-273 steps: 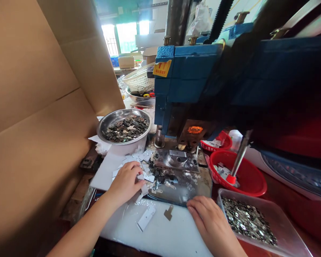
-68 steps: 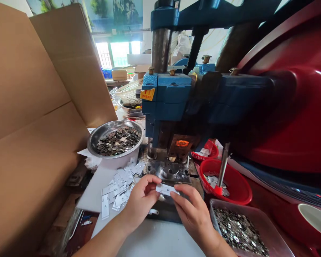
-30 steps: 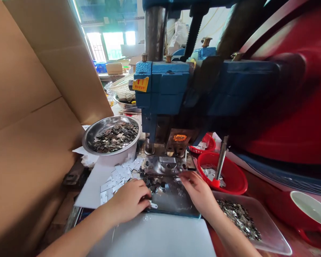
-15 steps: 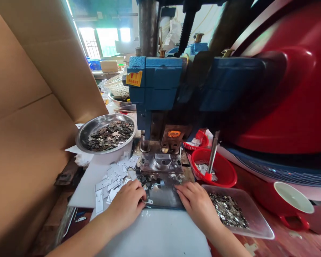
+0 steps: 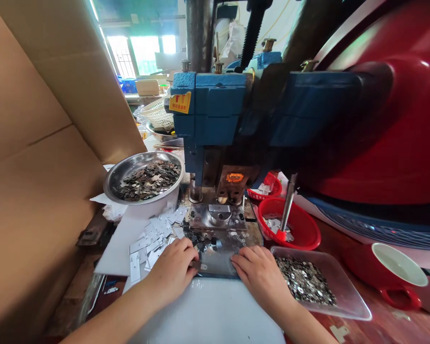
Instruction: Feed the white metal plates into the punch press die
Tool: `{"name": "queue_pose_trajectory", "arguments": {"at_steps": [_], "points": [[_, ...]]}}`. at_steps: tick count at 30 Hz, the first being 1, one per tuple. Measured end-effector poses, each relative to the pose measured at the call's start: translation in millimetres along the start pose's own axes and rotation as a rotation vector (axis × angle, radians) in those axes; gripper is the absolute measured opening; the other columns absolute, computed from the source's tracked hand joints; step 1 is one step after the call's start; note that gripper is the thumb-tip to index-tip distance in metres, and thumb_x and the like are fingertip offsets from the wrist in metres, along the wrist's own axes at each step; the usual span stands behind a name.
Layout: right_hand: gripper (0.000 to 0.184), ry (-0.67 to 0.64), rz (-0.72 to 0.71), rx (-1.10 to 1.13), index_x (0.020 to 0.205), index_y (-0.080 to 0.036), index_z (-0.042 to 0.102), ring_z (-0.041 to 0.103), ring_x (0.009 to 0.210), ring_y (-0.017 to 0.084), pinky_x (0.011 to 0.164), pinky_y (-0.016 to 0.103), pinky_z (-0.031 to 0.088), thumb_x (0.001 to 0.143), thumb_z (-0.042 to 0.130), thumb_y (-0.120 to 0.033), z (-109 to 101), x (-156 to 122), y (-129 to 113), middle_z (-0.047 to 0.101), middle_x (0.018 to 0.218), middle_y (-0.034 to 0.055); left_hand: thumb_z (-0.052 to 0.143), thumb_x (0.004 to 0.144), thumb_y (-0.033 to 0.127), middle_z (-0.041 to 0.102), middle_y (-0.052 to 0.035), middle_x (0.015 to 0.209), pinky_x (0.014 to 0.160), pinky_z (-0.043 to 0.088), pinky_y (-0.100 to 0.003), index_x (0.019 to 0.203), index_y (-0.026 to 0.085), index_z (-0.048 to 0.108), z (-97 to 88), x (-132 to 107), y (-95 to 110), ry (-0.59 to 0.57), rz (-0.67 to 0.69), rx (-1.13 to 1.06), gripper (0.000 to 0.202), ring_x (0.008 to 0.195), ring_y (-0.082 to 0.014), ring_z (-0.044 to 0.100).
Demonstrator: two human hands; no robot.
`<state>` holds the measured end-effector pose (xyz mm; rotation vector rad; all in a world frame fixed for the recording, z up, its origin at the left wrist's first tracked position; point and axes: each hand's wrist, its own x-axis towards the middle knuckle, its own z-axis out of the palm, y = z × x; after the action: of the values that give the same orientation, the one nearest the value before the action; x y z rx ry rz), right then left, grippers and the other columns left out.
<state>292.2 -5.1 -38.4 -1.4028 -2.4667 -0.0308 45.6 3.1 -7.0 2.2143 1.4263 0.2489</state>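
My left hand (image 5: 175,268) is closed, with a small flat metal plate (image 5: 201,265) pinched between thumb and fingers. It rests by the front edge of the dark press bed (image 5: 218,260). On the right side of that bed lies my right hand (image 5: 260,272), its fingers curled and pressed together; whatever is at their tips is hidden. Behind both hands stands the blue press (image 5: 215,110), with a steel die (image 5: 218,218) below its ram. A bright metal piece (image 5: 219,209) sits on top of the die. Loose silver plates (image 5: 154,239) lie in a heap beside my left hand.
A steel bowl (image 5: 109,188) of dark metal parts stands at the left. To the right are a red basin (image 5: 310,234), a clear tray (image 5: 351,303) of small round parts and a red mug (image 5: 365,267). A large red wheel (image 5: 372,134) and cardboard (image 5: 32,191) flank the press.
The plate in my left hand has turned and come slightly up over the bed. My right fingers have drawn closer together and lower. The view has shifted slightly.
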Motion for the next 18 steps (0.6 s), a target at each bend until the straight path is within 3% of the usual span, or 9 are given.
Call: {"name": "queue_pose_trajectory", "arguments": {"at_steps": [8, 14, 18], "points": [[0.016, -0.021, -0.002, -0.012, 0.079, -0.021, 0.063, 0.050, 0.077, 0.020, 0.075, 0.036, 0.032, 0.086, 0.049, -0.016, 0, 11, -3, 0.060, 0.076, 0.0036, 0.055, 0.078, 0.017, 0.062, -0.0006, 0.084, 0.074, 0.041, -0.031, 0.080, 0.021, 0.062, 5.9, 2, 3, -0.018, 0.030, -0.045, 0.009, 0.083, -0.0190, 0.055], [0.016, -0.050, 0.106, 0.189, 0.090, -0.024, 0.064, 0.052, 0.082, 0.019, 0.075, 0.033, 0.035, 0.087, 0.050, -0.018, -11, 12, 2, 0.063, 0.085, 0.0013, 0.046, 0.086, 0.019, 0.064, -0.0010, 0.095, 0.077, 0.045, -0.030, 0.105, 0.028, 0.062, 1.7, 1, 2, 0.053, 0.020, -0.154, 0.026, 0.086, -0.0180, 0.059], [0.013, -0.088, 0.091, 0.177, 0.085, -0.027, 0.066, 0.052, 0.082, 0.019, 0.077, 0.034, 0.035, 0.085, 0.055, -0.018, -8, 6, 1, 0.062, 0.082, 0.0000, 0.042, 0.088, 0.021, 0.064, -0.0018, 0.098, 0.080, 0.046, -0.029, 0.105, 0.027, 0.063, -0.5, 2, 3, 0.071, 0.013, -0.241, 0.028, 0.088, -0.0170, 0.060]]}}
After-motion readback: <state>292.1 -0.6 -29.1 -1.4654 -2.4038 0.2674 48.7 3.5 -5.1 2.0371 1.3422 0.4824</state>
